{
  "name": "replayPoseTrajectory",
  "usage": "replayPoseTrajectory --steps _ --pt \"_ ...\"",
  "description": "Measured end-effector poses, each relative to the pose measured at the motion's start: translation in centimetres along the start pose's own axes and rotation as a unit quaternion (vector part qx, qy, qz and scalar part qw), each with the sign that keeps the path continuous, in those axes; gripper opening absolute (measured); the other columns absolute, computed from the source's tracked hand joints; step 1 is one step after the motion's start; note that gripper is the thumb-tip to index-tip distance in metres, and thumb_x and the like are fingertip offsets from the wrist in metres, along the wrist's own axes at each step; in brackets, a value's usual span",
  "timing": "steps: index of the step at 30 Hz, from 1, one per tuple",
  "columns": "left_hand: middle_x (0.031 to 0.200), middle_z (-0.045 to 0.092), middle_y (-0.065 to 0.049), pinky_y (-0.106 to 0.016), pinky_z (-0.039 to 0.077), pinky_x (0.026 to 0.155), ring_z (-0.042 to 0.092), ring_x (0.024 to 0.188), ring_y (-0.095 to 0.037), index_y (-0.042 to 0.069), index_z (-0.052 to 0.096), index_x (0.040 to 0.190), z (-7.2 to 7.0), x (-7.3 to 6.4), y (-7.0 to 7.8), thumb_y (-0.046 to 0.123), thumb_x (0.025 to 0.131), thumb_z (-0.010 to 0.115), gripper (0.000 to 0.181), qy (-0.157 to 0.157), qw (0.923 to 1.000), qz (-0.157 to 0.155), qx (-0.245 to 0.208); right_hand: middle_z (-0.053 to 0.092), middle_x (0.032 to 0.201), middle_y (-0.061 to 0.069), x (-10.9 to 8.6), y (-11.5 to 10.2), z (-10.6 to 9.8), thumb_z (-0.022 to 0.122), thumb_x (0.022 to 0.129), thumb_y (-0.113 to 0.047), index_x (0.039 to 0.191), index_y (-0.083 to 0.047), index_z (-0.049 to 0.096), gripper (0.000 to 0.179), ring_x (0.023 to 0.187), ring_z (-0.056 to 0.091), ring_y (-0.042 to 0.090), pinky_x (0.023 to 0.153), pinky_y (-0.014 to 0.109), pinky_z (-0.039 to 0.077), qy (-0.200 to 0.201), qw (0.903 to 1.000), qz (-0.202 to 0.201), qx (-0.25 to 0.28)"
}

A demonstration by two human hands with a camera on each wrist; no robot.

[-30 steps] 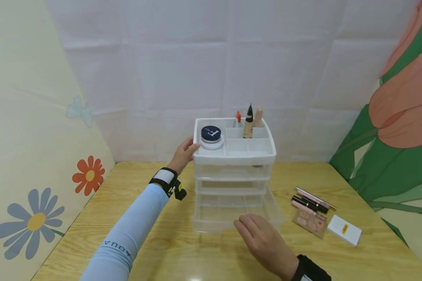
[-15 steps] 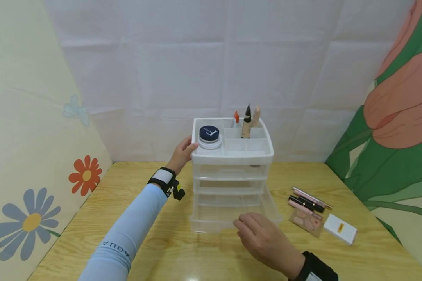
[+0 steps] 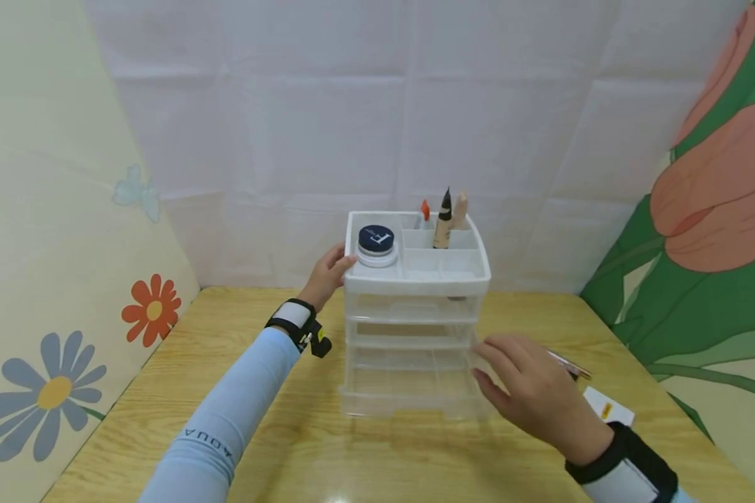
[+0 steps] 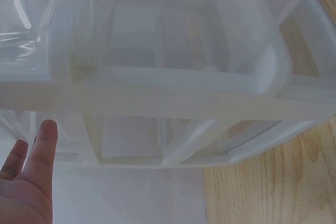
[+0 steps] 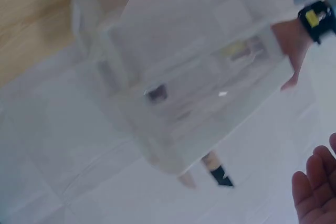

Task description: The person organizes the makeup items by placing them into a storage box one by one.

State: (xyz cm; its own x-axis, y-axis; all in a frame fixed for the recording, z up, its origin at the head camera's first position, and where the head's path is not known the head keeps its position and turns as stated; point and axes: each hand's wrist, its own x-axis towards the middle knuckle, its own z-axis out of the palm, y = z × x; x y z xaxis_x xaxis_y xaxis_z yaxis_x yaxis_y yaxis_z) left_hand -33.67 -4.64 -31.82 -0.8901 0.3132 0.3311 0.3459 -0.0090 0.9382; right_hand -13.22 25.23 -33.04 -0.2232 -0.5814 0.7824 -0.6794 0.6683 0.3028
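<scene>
A white plastic drawer organizer (image 3: 417, 286) stands upright on the table. My left hand (image 3: 326, 278) rests on its upper left side, the thumb near the top rim; straight fingers (image 4: 39, 156) lie along it in the left wrist view. The clear bottom drawer (image 3: 374, 405) is pulled out toward me. Beside that drawer's right side hovers my right hand (image 3: 531, 391), fingers slightly bent and nothing in them. In the top tray sit a round jar with a dark blue lid (image 3: 376, 239), a beige tube with a black pointed cap (image 3: 443, 220) and a red-tipped item (image 3: 425, 210).
Right of the organizer, a white box (image 3: 607, 406) and a slim pink tube (image 3: 569, 365) lie on the wooden table (image 3: 277, 433), partly hidden by my right hand. A white cloth backdrop (image 3: 289, 140) hangs behind, with flower-printed panels at both sides.
My right hand has moved right and slightly up, from in front of the bottom drawer to its right side, now covering most of the cosmetics there. My left hand stays on the organizer.
</scene>
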Motion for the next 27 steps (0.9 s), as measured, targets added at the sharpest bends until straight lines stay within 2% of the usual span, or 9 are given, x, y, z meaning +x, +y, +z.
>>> replayPoseTrajectory --steps 5,10,15,16,18,21,22,23,27 --pt "0.145 0.043 -0.018 -0.047 0.046 0.099 0.050 0.120 -0.032 0.005 0.036 0.149 -0.1 0.0 0.1 0.021 0.099 0.048 0.053 -0.002 1.0000 0.002 -0.003 0.060 0.090 0.018 -0.6 3.3 -0.9 0.041 0.103 -0.033 0.096 0.007 0.064 0.046 0.073 0.059 0.031 0.056 0.043 0.052 0.015 0.9997 0.013 -0.016" --pt "0.145 0.042 -0.019 -0.047 0.046 0.099 0.049 0.121 -0.032 0.005 0.036 0.149 -0.1 0.0 0.0 0.021 0.100 0.047 0.053 -0.006 1.0000 0.003 -0.007 0.060 0.090 0.020 -2.4 7.1 -0.8 0.039 0.103 -0.036 0.097 0.008 0.063 0.051 0.078 0.059 0.035 0.061 0.046 0.051 0.007 0.9991 0.032 -0.027" --pt "0.145 0.041 -0.019 -0.047 0.045 0.100 0.048 0.122 -0.032 0.005 0.035 0.149 -0.2 -0.1 -0.1 0.022 0.100 0.047 0.053 -0.010 0.9999 0.000 -0.006 0.060 0.095 0.021 -5.6 10.7 -0.4 0.027 0.102 -0.048 0.100 0.007 0.061 0.064 0.085 0.059 0.037 0.066 0.048 0.051 -0.073 0.9934 0.087 -0.019" --pt "0.146 0.041 -0.018 -0.048 0.044 0.101 0.048 0.123 -0.032 0.006 0.035 0.149 -0.2 -0.1 -0.1 0.023 0.100 0.047 0.053 -0.010 0.9999 0.000 -0.005 0.060 0.097 0.021 -6.3 11.3 -0.3 0.036 0.102 -0.045 0.101 0.006 0.061 0.057 0.086 0.060 0.037 0.066 0.048 0.052 -0.094 0.9896 0.108 -0.015" --pt "0.146 0.041 -0.018 -0.048 0.044 0.101 0.047 0.123 -0.033 0.005 0.035 0.149 -0.3 -0.1 -0.2 0.023 0.100 0.047 0.053 -0.011 0.9999 0.000 -0.002 0.061 0.099 0.022 -7.6 12.4 -0.2 0.054 0.100 -0.036 0.103 0.006 0.061 0.043 0.087 0.060 0.038 0.067 0.050 0.052 -0.151 0.9750 0.163 -0.010" --pt "0.146 0.042 -0.018 -0.048 0.044 0.101 0.047 0.124 -0.032 0.005 0.036 0.149 -0.3 -0.1 -0.2 0.024 0.100 0.047 0.053 -0.013 0.9999 0.000 -0.005 0.061 0.101 0.026 -9.2 13.6 0.0 0.071 0.086 -0.008 0.105 0.010 0.061 0.028 0.090 0.061 0.042 0.071 0.053 0.052 -0.243 0.9381 0.246 0.003" --pt "0.145 0.041 -0.018 -0.048 0.044 0.101 0.047 0.124 -0.032 0.005 0.035 0.149 -0.3 -0.1 -0.2 0.024 0.100 0.046 0.054 -0.014 0.9999 0.001 -0.004 0.061 0.100 0.027 -9.6 13.9 0.2 0.073 0.079 0.002 0.105 0.011 0.061 0.029 0.090 0.061 0.043 0.072 0.053 0.052 -0.268 0.9249 0.270 0.006" --pt "0.145 0.041 -0.018 -0.047 0.044 0.101 0.047 0.124 -0.032 0.005 0.035 0.149 -0.3 -0.1 -0.2 0.024 0.099 0.046 0.054 -0.014 0.9999 0.002 -0.004 0.062 0.100 0.028 -10.0 14.2 0.4 0.071 0.081 0.002 0.105 0.013 0.061 0.028 0.090 0.060 0.043 0.073 0.054 0.052 -0.289 0.9122 0.290 0.013" --pt "0.145 0.042 -0.019 -0.047 0.046 0.100 0.047 0.124 -0.033 0.004 0.035 0.149 -0.1 -0.1 0.0 0.024 0.099 0.047 0.055 -0.014 0.9999 0.006 -0.002 0.063 0.096 0.028 -11.6 15.3 1.4 0.068 0.083 0.004 0.104 0.014 0.062 0.024 0.087 0.061 0.043 0.072 0.054 0.052 -0.326 0.8806 0.341 0.045"
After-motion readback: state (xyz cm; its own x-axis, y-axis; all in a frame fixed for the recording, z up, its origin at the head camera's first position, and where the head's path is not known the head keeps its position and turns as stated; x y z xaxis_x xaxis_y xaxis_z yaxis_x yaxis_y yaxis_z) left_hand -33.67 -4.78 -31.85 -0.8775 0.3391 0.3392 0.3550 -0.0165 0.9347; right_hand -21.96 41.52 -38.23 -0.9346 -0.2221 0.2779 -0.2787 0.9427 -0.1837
